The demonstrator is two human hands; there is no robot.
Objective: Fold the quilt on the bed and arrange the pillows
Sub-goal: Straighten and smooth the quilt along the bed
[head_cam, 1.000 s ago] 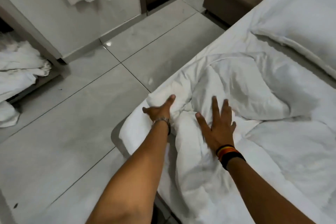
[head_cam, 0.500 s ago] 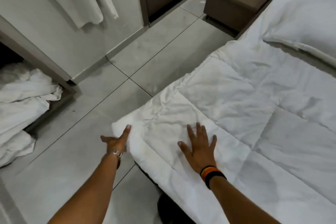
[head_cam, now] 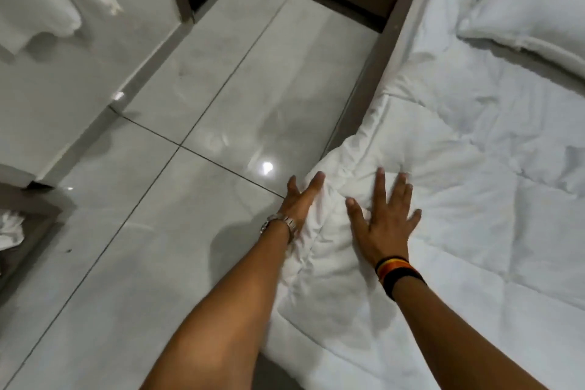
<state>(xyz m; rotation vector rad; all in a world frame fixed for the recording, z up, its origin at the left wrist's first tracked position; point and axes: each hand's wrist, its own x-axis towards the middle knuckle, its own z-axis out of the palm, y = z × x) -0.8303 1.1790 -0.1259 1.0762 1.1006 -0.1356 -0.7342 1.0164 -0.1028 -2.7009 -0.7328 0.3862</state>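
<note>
The white quilt (head_cam: 443,231) lies spread over the bed (head_cam: 364,79), its corner at the near edge, a pillow (head_cam: 522,16) beyond. It looks soft, puffy and light, best gathered by corners. The right hand (head_cam: 384,225) presses flat, fingers splayed; the left hand (head_cam: 299,199) lies open against the corner's side, gripping nothing.
</note>
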